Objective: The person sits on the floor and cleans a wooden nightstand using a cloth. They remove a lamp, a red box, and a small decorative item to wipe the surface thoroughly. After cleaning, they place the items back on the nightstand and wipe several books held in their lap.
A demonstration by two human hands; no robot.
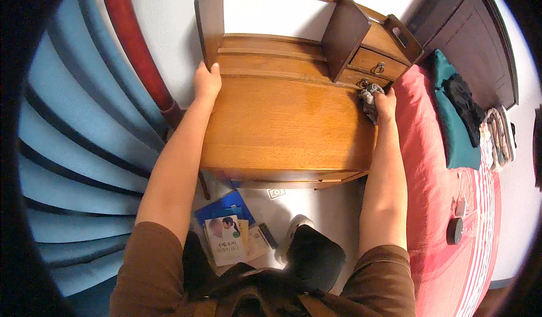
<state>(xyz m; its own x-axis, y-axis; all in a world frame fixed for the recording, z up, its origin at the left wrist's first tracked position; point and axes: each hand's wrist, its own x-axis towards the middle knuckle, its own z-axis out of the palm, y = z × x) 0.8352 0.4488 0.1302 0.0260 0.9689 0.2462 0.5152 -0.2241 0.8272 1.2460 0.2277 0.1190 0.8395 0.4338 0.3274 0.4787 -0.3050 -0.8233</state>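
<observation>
In front of me stands a wooden desk (288, 126) with a shelf unit along its back. My left hand (207, 82) grips the lower front edge of the shelf unit's dark left side panel (209, 25). A crumpled grey cloth (370, 101) is held in my right hand (385, 104) at the desk's right edge. The cloth rests just below the lower small drawer (349, 78), partly over its ring pull. Above that is the upper small drawer (377, 64), also with a metal ring pull. A dark upright divider (347, 35) borders both drawers.
A bed with a pink cover (423, 181) lies to the right, holding a green pillow (457, 122), black cloth (463, 101) and a round black device (454, 231). Blue curtain-like fabric (84, 147) hangs left, by a red post (135, 37). Books (224, 240) lie on the floor by my feet.
</observation>
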